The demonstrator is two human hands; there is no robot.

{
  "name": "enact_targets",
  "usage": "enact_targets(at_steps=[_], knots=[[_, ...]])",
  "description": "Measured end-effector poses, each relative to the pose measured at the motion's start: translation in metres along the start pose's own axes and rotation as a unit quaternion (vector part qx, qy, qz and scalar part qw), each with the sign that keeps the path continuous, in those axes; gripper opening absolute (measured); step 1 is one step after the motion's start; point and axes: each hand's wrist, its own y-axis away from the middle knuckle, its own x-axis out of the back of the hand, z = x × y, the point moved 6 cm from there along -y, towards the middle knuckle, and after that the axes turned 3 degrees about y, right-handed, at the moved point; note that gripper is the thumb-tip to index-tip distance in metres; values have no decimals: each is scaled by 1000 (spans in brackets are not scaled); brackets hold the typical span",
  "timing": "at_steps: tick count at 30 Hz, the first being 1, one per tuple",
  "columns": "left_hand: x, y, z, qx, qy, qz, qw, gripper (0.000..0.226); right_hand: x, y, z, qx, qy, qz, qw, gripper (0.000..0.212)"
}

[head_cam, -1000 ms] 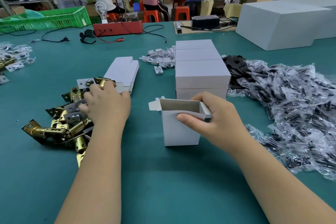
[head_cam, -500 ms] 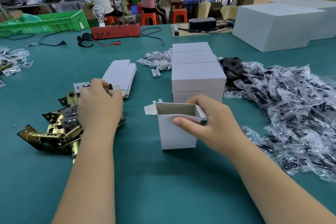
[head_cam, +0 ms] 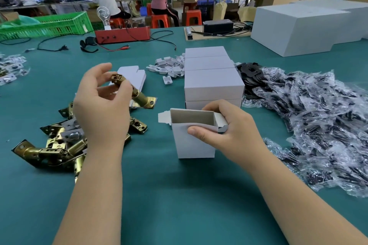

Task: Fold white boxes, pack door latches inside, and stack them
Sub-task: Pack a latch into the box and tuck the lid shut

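Left hand (head_cam: 101,109), raised above the table (head_cam: 179,205): fingers curled round one brass door latch (head_cam: 139,96), which is held tilted, its faceplate end pointing down and toward the open box (head_cam: 192,137). The index finger is lifted clear of the latch.

Right hand (head_cam: 229,131): thumb pressed on the front wall of the open box near its top edge, fingers wrapped behind the right side flap, so the hand grips the box by its upper right corner. The box stands upright near the middle of the table, mouth open, left flap sticking out; nothing can be seen inside it.

Pile of latches (head_cam: 59,145): brass and silver pieces heaped loosely toward the left edge of the table, below and beside the left hand.

Stack of closed boxes (head_cam: 214,83): white, just behind the open box, running in a row toward the far edge.

Flat box blank (head_cam: 137,74): unfolded, lying behind the held latch.

Small white inserts (head_cam: 169,65): scattered just left of the closed boxes.

Plastic bags (head_cam: 310,125): a wide clear heap with dark contents along the right edge, with black plates (head_cam: 251,73) at its far end.

Large white cartons (head_cam: 302,26): at the far right corner.
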Motion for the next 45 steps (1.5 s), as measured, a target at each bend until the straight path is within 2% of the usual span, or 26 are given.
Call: enact_targets(at_steps=[3, 5, 7, 10, 13, 15, 17, 20, 23, 27, 29, 35, 40, 43, 45], knots=[[-7, 4, 0, 75, 171, -20, 982, 24, 1, 0, 2, -8, -14, 1, 1000, 41], [-19, 10, 0, 140, 309, -82, 937, 19, 1, 1, 2, -6, -10, 4, 1000, 44], [-25, 12, 1, 170, 386, -114, 899, 18, 3, 2, -2, 7, 5, 21, 1000, 46], [-15, 6, 0, 160, 422, -70, 890, 17, 6, 2, -6, 19, 7, 43, 999, 45], [-7, 0, -7, 204, 488, -6, 848, 12, 4, 2, -6, 13, 19, 22, 999, 44], [-11, 2, -7, 228, 507, -7, 831, 9, 2, 2, -6, 13, 28, 9, 999, 43], [-19, 10, 3, 218, 499, -58, 837, 11, 1, 2, -7, 16, 30, 10, 999, 44], [-29, 26, 24, 142, 438, -137, 877, 13, 2, 2, -8, 10, 40, 11, 999, 47], [-31, 41, 43, 30, 359, -137, 923, 20, 2, 1, -7, -1, 48, 17, 999, 50], [-31, 61, 63, -153, 245, -145, 946, 27, 1, 0, -3, -11, 51, 23, 998, 50], [-30, 63, 64, -196, 207, -136, 949, 25, 2, 0, -2, -9, 45, 24, 999, 51], [-28, 55, 51, -146, 196, -95, 965, 22, 1, 0, -5, 8, 36, 22, 999, 53], [-46, 58, 46, -142, 56, -183, 971, 23, 1, -1, -1, 2, 24, 15, 1000, 48], [-46, 38, 21, -34, 55, -175, 982, 2, 3, -4, 6, -16, 12, 8, 1000, 40], [-44, 26, -3, 27, 15, -158, 987, 16, 2, -5, 11, -35, -9, -4, 999, 37]])
